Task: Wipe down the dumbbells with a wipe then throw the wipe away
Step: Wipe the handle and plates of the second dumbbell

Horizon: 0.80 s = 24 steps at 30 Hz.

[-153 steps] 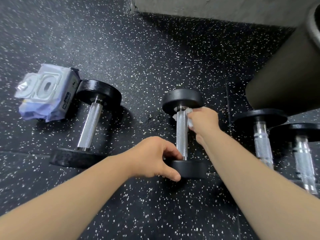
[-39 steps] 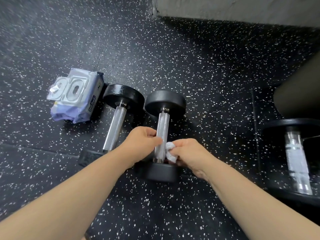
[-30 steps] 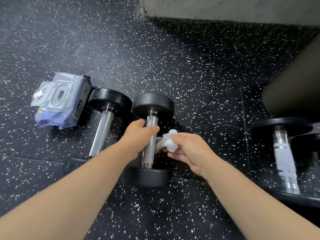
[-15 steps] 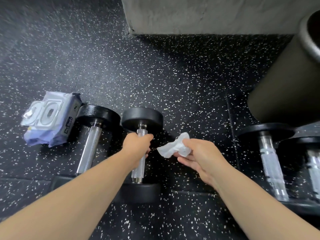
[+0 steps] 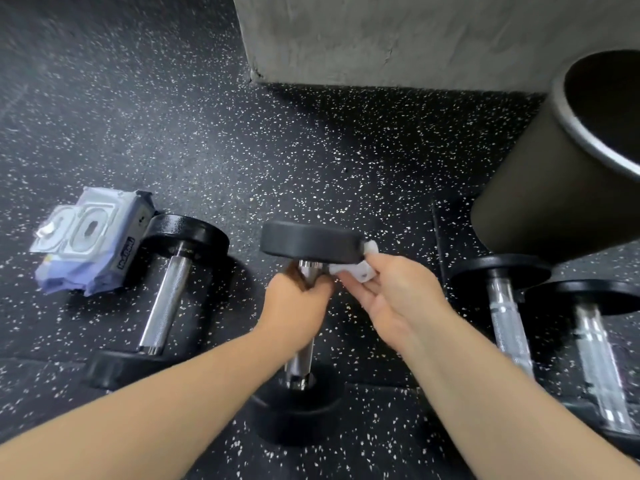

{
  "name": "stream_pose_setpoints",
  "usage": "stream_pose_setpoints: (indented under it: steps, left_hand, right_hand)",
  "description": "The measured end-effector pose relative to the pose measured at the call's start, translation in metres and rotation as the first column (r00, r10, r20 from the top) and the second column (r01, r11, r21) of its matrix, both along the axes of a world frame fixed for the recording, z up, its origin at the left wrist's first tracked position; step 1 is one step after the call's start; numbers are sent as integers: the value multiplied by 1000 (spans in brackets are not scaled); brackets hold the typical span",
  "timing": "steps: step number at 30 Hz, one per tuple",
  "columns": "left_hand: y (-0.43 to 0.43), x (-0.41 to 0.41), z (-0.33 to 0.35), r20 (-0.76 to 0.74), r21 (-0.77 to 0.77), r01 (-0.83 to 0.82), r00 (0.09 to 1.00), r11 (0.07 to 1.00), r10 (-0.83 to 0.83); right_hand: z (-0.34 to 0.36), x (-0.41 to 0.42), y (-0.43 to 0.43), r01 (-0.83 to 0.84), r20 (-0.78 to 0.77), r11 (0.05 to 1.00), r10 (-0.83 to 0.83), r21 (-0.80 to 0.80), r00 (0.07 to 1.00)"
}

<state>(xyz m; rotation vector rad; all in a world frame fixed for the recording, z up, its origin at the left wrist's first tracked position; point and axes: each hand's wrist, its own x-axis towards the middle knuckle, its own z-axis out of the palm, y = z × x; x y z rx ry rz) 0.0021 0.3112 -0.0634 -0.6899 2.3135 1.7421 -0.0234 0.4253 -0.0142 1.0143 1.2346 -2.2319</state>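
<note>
My left hand (image 5: 294,308) grips the chrome handle of the middle dumbbell (image 5: 311,242), which is tilted up with its far black head raised and its near head on the floor. My right hand (image 5: 394,299) pinches a crumpled white wipe (image 5: 360,270) against the underside and right edge of that raised head. A second dumbbell (image 5: 166,299) lies flat on the floor to the left. Two more dumbbells (image 5: 505,313) lie side by side at the right.
A pack of wipes (image 5: 90,242) lies at the left beside the left dumbbell. A dark round bin (image 5: 554,181) stands at the upper right. A grey concrete wall base (image 5: 398,39) runs along the back. The floor is black speckled rubber.
My left hand has tilted the middle dumbbell's far end up off the floor. My right hand has brought the wipe from beside the handle up to the raised head.
</note>
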Motion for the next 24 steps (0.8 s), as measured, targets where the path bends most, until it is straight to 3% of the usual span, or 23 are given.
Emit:
stream_pose_setpoints:
  steps: [6,13,19,24]
  left_hand:
    - [5,-4,-7,-79,2,-41,996,999,41]
    - [-1,-10,-12,-54,-53,38,998,998,-41]
    - [-3,-5,-13,-106,-27,67,992,997,-69]
    - [-2,-4,-17,-112,-57,53,992,997,-59]
  right_hand:
    - [8,2,5,2,-35,996,-5,-85,999]
    - [11,19,17,24,28,999,-24,-27,999]
    - [27,21,-7,85,13,941,-85,-328,996]
    - [29,6,-8,142,67,894,-126,-425,990]
